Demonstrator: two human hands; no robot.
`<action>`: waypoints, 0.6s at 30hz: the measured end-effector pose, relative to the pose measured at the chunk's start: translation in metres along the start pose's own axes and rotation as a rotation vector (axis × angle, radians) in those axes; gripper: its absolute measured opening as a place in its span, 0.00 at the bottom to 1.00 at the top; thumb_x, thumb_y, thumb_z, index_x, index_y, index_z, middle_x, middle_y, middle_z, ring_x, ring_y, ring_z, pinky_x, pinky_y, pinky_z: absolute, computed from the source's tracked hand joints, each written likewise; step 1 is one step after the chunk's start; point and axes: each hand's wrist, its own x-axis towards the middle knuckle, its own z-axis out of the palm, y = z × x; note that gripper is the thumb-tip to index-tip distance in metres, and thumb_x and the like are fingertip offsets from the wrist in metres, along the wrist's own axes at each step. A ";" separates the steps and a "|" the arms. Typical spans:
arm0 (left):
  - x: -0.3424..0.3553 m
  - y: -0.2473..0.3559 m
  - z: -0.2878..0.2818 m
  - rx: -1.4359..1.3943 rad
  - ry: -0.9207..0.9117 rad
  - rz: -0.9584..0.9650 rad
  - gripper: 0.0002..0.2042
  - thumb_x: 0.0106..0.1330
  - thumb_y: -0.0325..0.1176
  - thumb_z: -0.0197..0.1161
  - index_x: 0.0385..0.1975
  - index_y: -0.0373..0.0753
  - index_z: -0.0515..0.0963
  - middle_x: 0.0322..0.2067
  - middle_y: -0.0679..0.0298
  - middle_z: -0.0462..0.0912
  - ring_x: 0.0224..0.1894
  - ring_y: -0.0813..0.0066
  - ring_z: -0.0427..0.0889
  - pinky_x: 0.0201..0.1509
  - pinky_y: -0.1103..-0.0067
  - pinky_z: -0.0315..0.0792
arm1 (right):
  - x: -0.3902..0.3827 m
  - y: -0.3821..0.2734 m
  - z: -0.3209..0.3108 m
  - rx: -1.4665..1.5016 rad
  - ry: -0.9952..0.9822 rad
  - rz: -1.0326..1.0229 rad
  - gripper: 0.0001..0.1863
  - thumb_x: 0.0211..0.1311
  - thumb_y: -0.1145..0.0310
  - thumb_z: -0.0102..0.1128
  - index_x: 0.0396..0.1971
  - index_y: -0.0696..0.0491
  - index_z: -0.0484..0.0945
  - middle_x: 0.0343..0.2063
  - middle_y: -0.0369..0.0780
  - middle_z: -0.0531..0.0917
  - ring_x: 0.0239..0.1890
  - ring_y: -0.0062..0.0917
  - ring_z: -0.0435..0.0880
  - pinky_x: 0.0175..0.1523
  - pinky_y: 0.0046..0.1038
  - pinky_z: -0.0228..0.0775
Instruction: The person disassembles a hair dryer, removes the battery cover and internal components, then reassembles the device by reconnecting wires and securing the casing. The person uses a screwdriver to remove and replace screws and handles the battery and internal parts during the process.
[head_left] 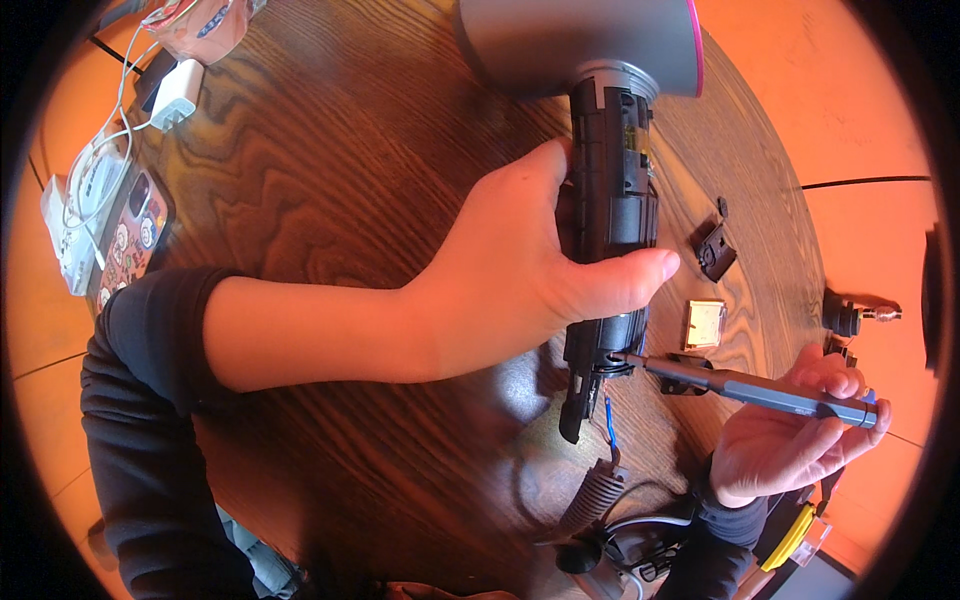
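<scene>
A hair dryer [580, 45] with a grey head and pink rim lies on the wooden table, its handle [612, 215] stripped to a black inner body. My left hand [510, 260] is wrapped round that handle, thumb across it; its other fingers are mostly hidden. In my right hand [780, 445] is a slim grey screwdriver [765, 390], its tip against the handle's lower end. From that end a blue wire [609, 415] runs to a ribbed cord sleeve [595, 497]. A small black part [714, 250] and a gold-coloured square piece [705, 324] lie to the right.
At the far left are a phone in a patterned case [140, 225], a white charger [177, 95] with tangled cables and a plastic-wrapped package [205, 30]. A yellow object [790, 538] and dark cords sit at lower right. The table's curved edge runs along the right.
</scene>
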 end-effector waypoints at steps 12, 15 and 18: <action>0.001 -0.002 0.001 -0.080 -0.007 0.006 0.17 0.53 0.31 0.66 0.39 0.36 0.67 0.30 0.68 0.72 0.31 0.82 0.74 0.35 0.84 0.72 | 0.006 -0.004 -0.006 0.100 -0.097 0.061 0.28 0.61 0.77 0.45 0.61 0.45 0.52 0.46 0.48 0.73 0.40 0.27 0.74 0.41 0.28 0.69; 0.001 0.000 0.003 -0.096 0.000 -0.003 0.17 0.53 0.29 0.66 0.39 0.36 0.67 0.29 0.68 0.73 0.31 0.83 0.75 0.35 0.83 0.72 | 0.031 -0.005 -0.015 0.002 -0.268 0.034 0.25 0.56 0.73 0.56 0.53 0.48 0.58 0.38 0.48 0.76 0.33 0.29 0.76 0.37 0.28 0.71; 0.001 -0.001 0.004 -0.057 -0.003 -0.019 0.18 0.52 0.29 0.67 0.40 0.36 0.67 0.28 0.69 0.73 0.30 0.83 0.75 0.35 0.84 0.72 | 0.056 -0.011 -0.033 -0.132 -0.498 0.061 0.18 0.51 0.66 0.64 0.38 0.52 0.66 0.26 0.45 0.77 0.25 0.28 0.76 0.29 0.26 0.68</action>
